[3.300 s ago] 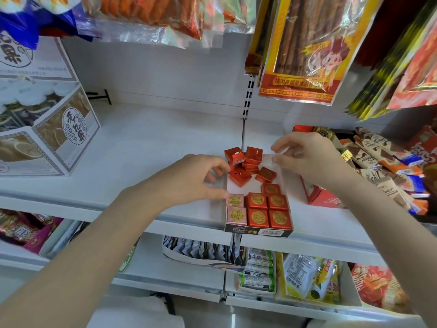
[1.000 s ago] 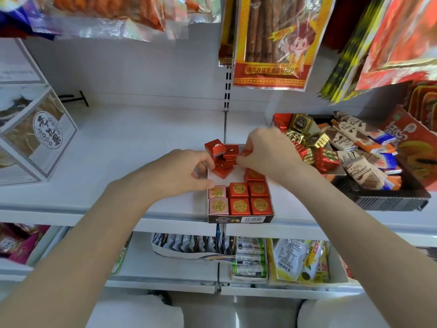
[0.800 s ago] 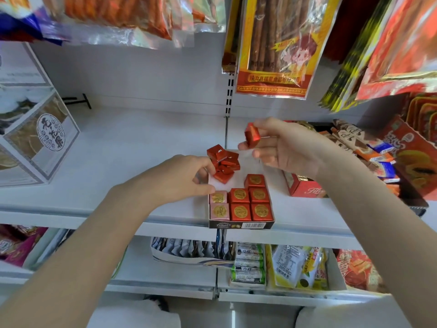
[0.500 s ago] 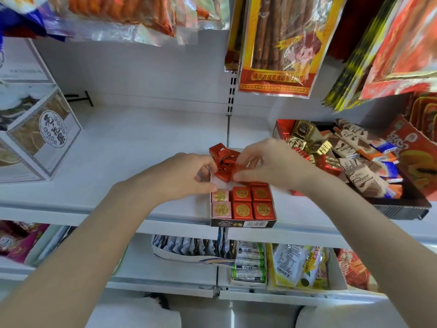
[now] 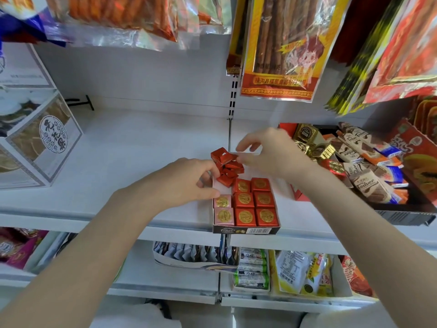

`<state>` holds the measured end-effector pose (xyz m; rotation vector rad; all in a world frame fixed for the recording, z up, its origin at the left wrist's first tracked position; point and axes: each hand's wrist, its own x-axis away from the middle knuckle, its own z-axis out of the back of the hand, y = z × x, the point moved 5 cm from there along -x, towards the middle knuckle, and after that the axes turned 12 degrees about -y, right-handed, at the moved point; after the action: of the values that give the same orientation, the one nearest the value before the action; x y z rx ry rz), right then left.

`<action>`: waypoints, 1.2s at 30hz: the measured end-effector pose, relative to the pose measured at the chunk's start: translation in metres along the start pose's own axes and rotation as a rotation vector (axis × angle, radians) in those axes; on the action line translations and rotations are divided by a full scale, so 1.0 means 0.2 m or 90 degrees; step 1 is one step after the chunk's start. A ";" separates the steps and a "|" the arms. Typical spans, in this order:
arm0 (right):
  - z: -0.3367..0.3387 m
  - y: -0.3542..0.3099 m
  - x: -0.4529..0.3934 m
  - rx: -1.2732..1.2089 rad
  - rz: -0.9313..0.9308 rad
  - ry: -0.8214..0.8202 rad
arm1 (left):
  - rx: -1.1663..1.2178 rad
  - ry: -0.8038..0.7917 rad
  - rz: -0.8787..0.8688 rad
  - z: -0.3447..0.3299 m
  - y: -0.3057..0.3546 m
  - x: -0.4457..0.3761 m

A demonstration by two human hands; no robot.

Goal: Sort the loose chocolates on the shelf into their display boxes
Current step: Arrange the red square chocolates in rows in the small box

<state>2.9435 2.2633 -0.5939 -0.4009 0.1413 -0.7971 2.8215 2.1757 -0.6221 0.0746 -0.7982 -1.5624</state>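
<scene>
At the shelf's (image 5: 123,147) front edge, the left hand (image 5: 186,183) pinches the box's (image 5: 246,230) left wall while the right hand (image 5: 267,155) grips its back flap above jumbled red chocolates (image 5: 227,165), which could spill if the box tips.
</scene>
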 end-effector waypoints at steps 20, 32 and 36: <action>0.02 0.11 0.06 -0.494 -0.048 -0.164 | -0.032 0.002 0.000 0.01 0.00 -0.01; 0.00 0.08 0.08 -0.569 -0.016 -0.190 | -0.024 0.004 0.004 0.00 0.00 -0.02; -0.01 0.07 0.08 -0.447 -0.035 -0.122 | -0.028 0.000 0.007 0.00 -0.01 -0.02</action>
<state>2.9630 2.2604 -0.6019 -1.1443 0.2310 -0.7422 2.8209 2.1794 -0.6235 0.0384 -0.7633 -1.5683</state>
